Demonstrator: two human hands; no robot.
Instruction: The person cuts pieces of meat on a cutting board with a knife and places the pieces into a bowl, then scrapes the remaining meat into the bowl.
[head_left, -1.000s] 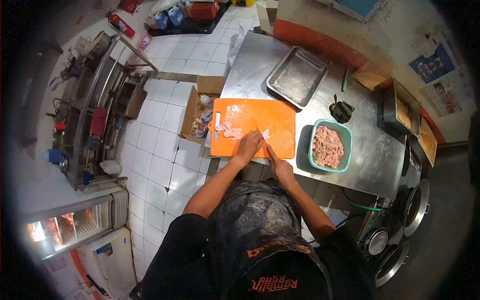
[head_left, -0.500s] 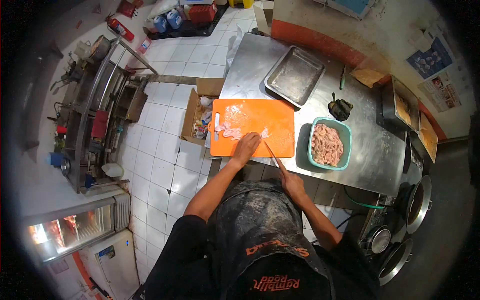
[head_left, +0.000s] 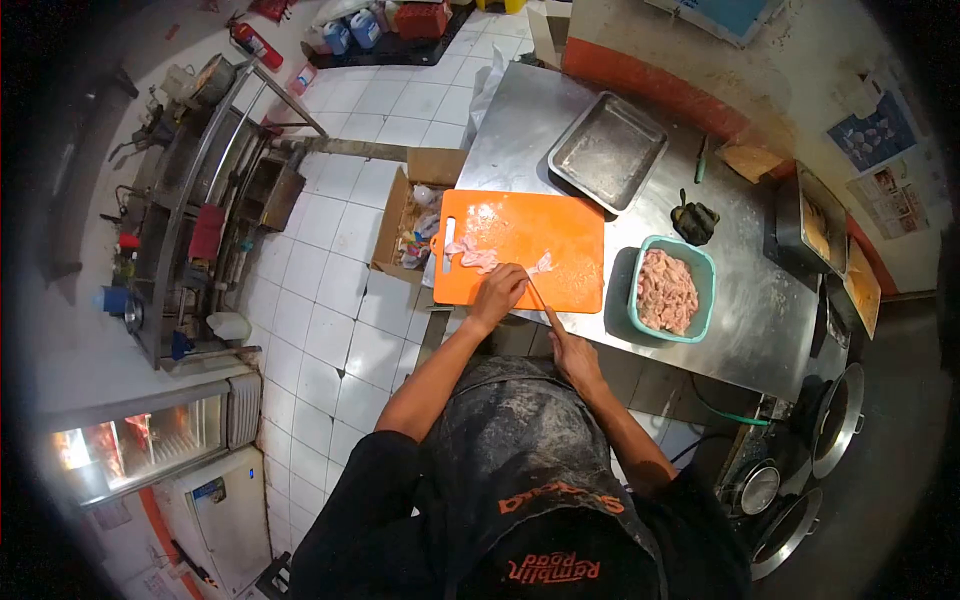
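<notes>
Raw meat fills the teal tub [head_left: 704, 262] right of centre; the steel tray [head_left: 608, 150] above holds nothing visible. Left hand [head_left: 497, 291] presses meat strips [head_left: 470, 255] on the orange board [head_left: 570, 235]; right hand [head_left: 572, 350] grips a knife [head_left: 537, 297].

Orange cutting board [head_left: 560, 240], pale pink meat [head_left: 478, 258], teal tub [head_left: 705, 255]

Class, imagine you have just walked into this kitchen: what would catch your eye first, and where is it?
The bright orange cutting board on the steel table stands out first, with pale raw meat pieces lying on it. The left hand presses on the meat at the board's near edge while the right hand holds a knife beside it. To the right sits a teal tub full of more cut meat, and behind the board an empty metal tray.
</notes>
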